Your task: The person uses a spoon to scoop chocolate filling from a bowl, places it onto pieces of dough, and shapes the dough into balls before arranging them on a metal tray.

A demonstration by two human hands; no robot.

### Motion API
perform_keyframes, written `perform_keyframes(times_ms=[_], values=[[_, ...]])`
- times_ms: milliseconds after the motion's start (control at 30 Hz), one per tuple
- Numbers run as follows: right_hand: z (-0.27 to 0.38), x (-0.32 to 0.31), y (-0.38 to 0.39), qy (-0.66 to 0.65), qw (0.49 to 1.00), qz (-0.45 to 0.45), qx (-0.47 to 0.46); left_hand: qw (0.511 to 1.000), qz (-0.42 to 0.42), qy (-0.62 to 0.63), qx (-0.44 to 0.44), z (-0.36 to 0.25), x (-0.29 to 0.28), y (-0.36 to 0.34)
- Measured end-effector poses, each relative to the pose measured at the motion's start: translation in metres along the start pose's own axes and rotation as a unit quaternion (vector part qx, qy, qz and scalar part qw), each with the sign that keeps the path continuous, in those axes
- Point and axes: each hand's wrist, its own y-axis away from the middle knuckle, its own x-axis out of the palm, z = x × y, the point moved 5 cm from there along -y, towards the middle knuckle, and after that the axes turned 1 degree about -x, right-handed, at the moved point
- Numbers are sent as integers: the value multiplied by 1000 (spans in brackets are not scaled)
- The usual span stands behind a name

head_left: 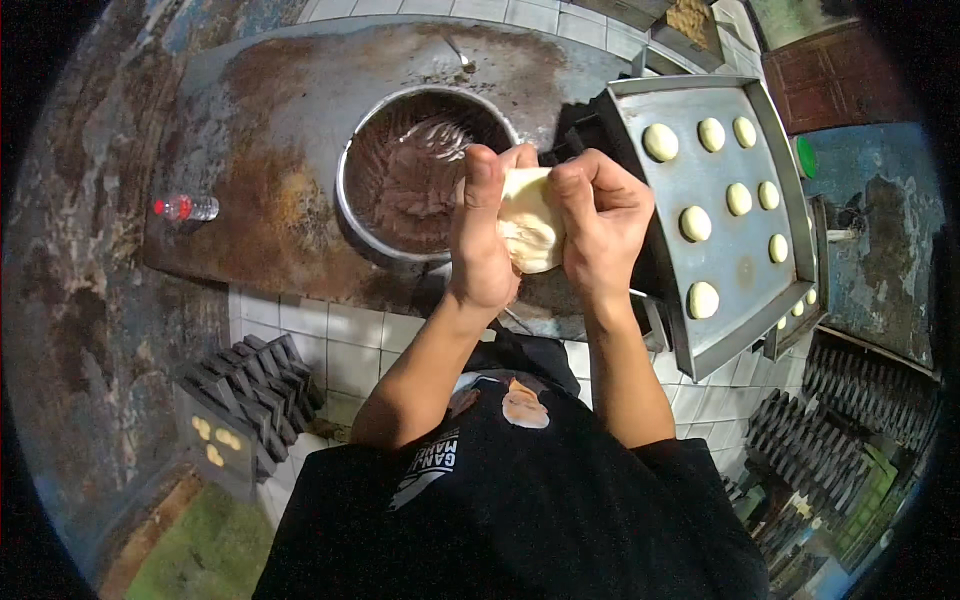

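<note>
A pale piece of dough (532, 225) is stretched between my two hands, raised over the front of the table. My left hand (485, 235) grips its left side, thumb pointing up. My right hand (608, 215) pinches the right side with thumb and bent fingers. Behind and left of the hands stands a round metal basin (345, 205) holding a brown, paste-like filling (410, 190). To the right, a metal baking tray (735, 270) carries several round dough balls (695, 224), spaced apart. The fingers behind the dough are partly hidden.
A spoon (462, 58) lies at the table's far side, and a clear bottle with a red cap (187, 208) lies at the left. Stacked trays (245, 400) stand low at left; more racks (820, 440) stand low at right. A box (690, 30) sits at the far right.
</note>
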Motion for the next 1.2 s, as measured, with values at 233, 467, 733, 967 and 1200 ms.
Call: perform_keyframes(times_ms=[233, 467, 733, 967, 1200], values=[[-16, 32, -2, -31, 999, 33, 27, 999, -15, -40, -29, -32, -25, 10], [-11, 46, -4, 14, 977, 88, 193, 990, -115, 43, -73, -34, -49, 7], [-6, 59, 24, 51, 931, 280, 228, 965, 89, -236, -77, 28, -120, 27], [-71, 10, 39, 327, 923, 141, 145, 885, 184, -422, 70, 21, -135, 88], [-315, -127, 195, 687, 621, 271, 264, 895, -29, -431, -110, 6, -215, 111]])
